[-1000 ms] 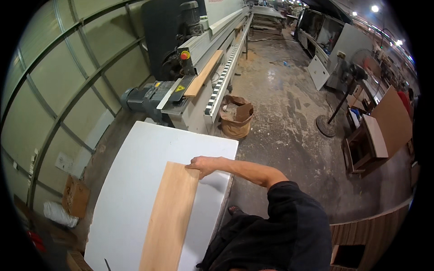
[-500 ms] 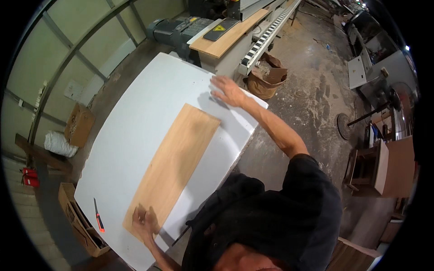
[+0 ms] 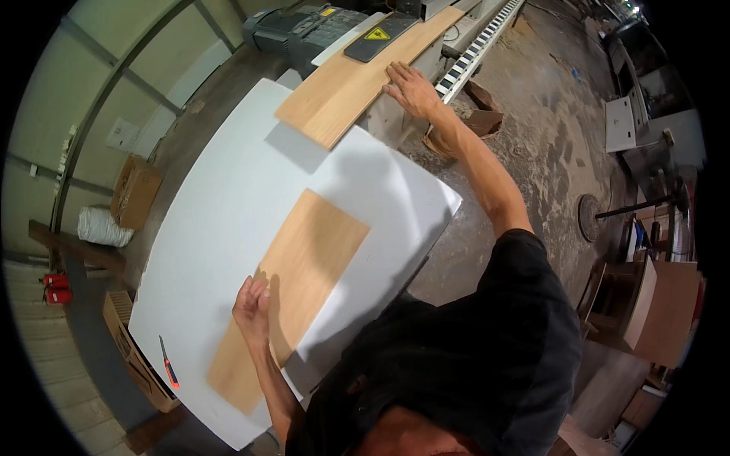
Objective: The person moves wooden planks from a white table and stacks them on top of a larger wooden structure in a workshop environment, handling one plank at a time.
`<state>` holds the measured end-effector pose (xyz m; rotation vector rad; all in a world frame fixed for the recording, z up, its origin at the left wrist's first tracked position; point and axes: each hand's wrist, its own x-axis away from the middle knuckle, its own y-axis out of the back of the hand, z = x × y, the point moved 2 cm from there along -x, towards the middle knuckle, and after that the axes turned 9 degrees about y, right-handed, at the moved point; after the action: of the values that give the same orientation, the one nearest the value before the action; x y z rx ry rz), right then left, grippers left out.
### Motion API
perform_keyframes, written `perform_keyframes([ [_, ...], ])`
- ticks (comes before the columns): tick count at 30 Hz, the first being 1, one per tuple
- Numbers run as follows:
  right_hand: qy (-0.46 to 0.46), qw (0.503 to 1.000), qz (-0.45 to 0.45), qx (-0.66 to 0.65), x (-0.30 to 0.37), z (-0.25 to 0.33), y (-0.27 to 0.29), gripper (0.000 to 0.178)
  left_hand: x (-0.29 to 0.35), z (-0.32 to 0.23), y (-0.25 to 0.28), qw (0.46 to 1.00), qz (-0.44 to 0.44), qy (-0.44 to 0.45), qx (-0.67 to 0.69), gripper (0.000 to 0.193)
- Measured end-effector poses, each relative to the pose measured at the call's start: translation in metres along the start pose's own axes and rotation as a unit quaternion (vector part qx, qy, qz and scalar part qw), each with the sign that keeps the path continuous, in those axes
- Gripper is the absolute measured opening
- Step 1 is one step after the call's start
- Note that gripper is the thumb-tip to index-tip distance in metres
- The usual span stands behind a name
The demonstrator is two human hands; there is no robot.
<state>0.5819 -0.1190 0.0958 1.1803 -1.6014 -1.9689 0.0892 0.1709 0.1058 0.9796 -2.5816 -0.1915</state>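
A light wood-grain board (image 3: pixel 334 110) juts out from the machine over the far edge of the white table (image 3: pixel 198 220). My right hand (image 3: pixel 414 91) grips this board's right edge, fingers on its top face. A second wood-grain board (image 3: pixel 312 251) of similar colour lies flat on the table. Just above its left edge hovers my left hand (image 3: pixel 252 308), fingers curled in and nothing visible in them. On the table's left side rests a utility knife (image 3: pixel 169 365) with a red and black handle.
Beyond the table stands the machine with a grey motor (image 3: pixel 304 34), a black guard plate (image 3: pixel 380 36) and a striped rail (image 3: pixel 483 49). A brown sack (image 3: pixel 483 118) sits on the floor beside it. Wooden furniture pieces (image 3: pixel 646 304) stand at right, a carton (image 3: pixel 137 190) at left.
The board at the machine now reaches farther out over the table. My right hand has moved forward onto its edge. My left hand has risen from the lower board and moved away from me.
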Motion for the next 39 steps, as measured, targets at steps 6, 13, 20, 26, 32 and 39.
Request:
perform_keyframes([
  [6, -0.047, 0.999, 0.005, 0.019, -0.019, -0.079, -0.016, 0.064, -0.047, -0.037, -0.054, 0.998, 0.01, 0.022, 0.049, 0.059],
  [13, -0.089, 0.994, 0.037, 0.048, -0.053, -0.144, -0.028, 0.063, -0.114, -0.058, -0.105, 0.976, 0.07, 0.092, 0.186, 0.06],
  [20, -0.19, 0.98, -0.001, 0.061, -0.066, -0.185, -0.02, 0.06, -0.136, -0.075, -0.126, 0.965, -0.019, 0.116, 0.233, 0.041],
  [26, -0.26, 0.959, -0.111, 0.006, -0.059, -0.162, -0.035, 0.043, -0.135, -0.044, -0.077, 0.977, -0.011, -0.003, 0.215, 0.039],
  [32, -0.197, 0.98, -0.009, -0.011, -0.018, -0.057, 0.011, 0.041, -0.066, -0.02, 0.006, 0.977, -0.043, 0.034, 0.206, 0.044],
  [39, -0.111, 0.989, -0.022, -0.097, 0.052, 0.085, 0.047, 0.039, 0.04, 0.04, 0.107, 0.954, -0.25, 0.061, 0.151, 0.039],
])
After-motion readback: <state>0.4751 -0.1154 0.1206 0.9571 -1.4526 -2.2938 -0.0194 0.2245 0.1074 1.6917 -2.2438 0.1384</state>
